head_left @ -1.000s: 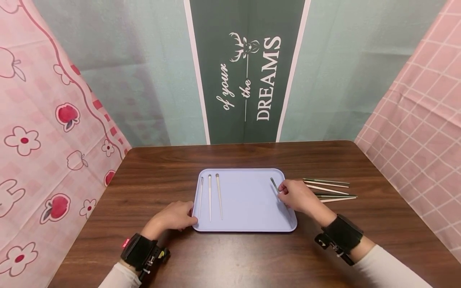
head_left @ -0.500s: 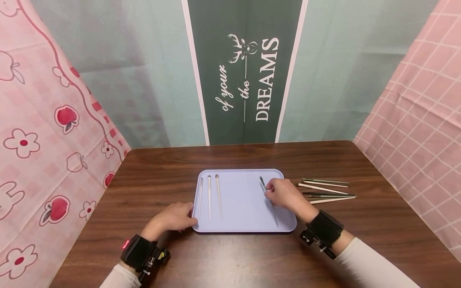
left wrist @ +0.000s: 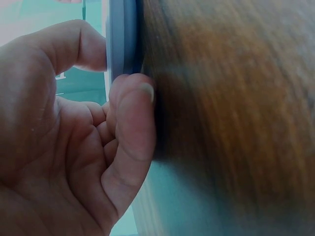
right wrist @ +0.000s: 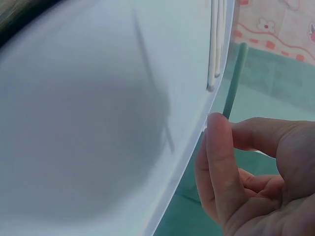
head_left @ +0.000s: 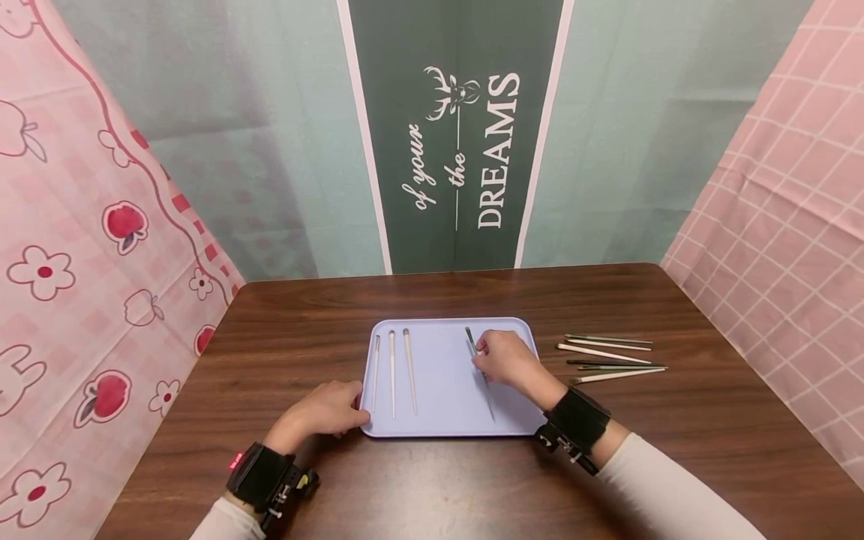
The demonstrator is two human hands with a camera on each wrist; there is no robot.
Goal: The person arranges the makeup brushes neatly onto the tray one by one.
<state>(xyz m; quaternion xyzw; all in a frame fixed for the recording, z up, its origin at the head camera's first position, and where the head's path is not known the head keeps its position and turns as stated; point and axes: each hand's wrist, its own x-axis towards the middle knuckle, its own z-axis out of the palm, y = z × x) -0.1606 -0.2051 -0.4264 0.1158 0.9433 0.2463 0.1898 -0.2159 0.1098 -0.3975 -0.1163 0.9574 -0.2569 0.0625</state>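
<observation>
A slender green brush [head_left: 469, 337] is pinched between the thumb and fingertips of my right hand [head_left: 509, 360], over the right half of a pale lavender tray [head_left: 439, 379]. In the right wrist view the green brush [right wrist: 236, 81] slants up from the fingertips, and its thin shadow falls on the tray. At the tray's front left corner my left hand [head_left: 327, 409] grips the rim. Its thumb lies on top and a finger [left wrist: 135, 118] comes against the underside. Three pale brushes, the nearest to the middle being one brush [head_left: 410, 371], lie side by side at the tray's left.
To the tray's right, several green, dark and pale brushes lie in a loose group, among them a white brush [head_left: 604, 353]. The brown wooden table [head_left: 432, 487] ends at a green curtain [head_left: 297, 187] behind. Pink cloths hang on both sides.
My right hand has moved left across the tray with the green brush, from near its right rim toward the middle. The left hand has stayed on the corner.
</observation>
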